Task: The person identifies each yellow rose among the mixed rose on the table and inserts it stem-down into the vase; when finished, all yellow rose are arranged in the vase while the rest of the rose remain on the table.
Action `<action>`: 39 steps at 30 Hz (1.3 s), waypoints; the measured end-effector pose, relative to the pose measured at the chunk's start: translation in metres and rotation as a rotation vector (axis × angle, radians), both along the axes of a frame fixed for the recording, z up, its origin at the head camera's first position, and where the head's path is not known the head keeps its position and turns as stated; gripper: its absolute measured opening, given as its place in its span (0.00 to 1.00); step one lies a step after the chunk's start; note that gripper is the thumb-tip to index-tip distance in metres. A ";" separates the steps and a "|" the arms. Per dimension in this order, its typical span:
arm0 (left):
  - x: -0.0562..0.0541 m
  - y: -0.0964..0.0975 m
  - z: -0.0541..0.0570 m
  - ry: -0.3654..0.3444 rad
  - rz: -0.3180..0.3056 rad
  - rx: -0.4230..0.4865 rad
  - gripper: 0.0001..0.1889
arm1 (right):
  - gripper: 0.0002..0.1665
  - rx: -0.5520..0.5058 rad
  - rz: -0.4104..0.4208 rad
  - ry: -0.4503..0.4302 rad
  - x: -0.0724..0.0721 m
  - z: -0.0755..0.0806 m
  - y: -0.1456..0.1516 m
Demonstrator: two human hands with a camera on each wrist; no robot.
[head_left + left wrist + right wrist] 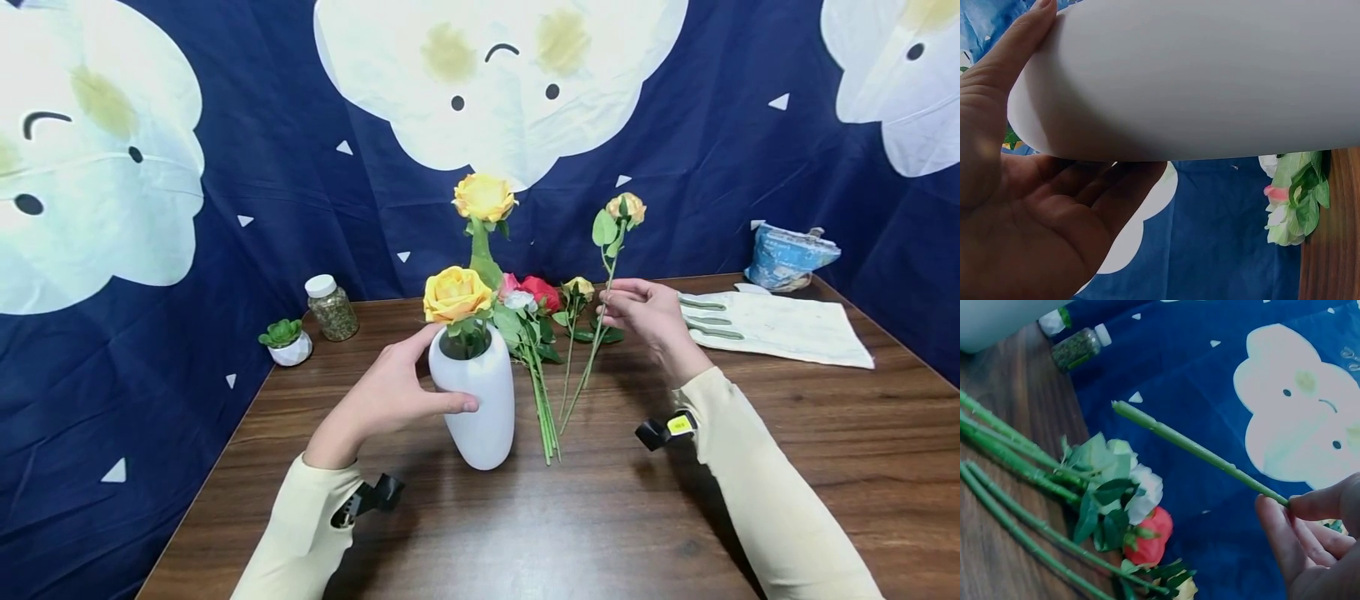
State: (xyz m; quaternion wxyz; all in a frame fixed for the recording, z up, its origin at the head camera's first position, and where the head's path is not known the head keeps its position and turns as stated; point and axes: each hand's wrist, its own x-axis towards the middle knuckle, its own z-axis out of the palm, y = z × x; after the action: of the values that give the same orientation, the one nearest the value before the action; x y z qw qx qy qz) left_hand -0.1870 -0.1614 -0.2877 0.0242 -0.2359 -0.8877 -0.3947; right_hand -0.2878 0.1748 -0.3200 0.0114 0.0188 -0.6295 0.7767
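Observation:
My left hand [390, 392] grips a white vase [480, 417] near its top, thumb across the front and fingers round the far side. In the left wrist view the vase's smooth wall [1210, 81] fills the upper part. Two yellow roses stand in the vase, a lower rose [456, 293] and a taller one [483, 197]. My right hand [648, 321] pinches the stem of a peach-yellow rose [626, 208], bloom up. In the right wrist view, the bare lower stem [1197, 450] sticks out past the thumb and fingertips, above the table.
Between vase and right hand lie more flowers: a red rose [540, 290], a white bloom [520, 302] and a smaller yellow rose [579, 287]. Behind left stand a potted succulent [288, 343] and a white-lidded jar [333, 312]. A white cloth [787, 329] and blue bag [791, 257] lie right.

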 end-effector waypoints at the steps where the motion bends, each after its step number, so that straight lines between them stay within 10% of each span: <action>1: 0.000 0.000 0.000 0.000 0.000 0.000 0.40 | 0.12 -0.015 -0.003 0.020 0.002 0.002 0.000; 24: -0.001 0.001 0.000 0.009 0.013 -0.011 0.41 | 0.17 -0.170 -0.174 0.417 0.059 0.046 -0.047; 39: -0.001 0.001 0.001 -0.008 -0.002 -0.006 0.41 | 0.26 -0.365 -0.228 0.626 0.072 0.077 -0.083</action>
State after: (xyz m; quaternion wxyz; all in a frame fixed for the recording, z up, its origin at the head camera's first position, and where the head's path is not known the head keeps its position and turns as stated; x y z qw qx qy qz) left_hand -0.1875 -0.1602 -0.2872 0.0196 -0.2352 -0.8886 -0.3932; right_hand -0.2162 0.0913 -0.2434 0.2927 0.1829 -0.4449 0.8264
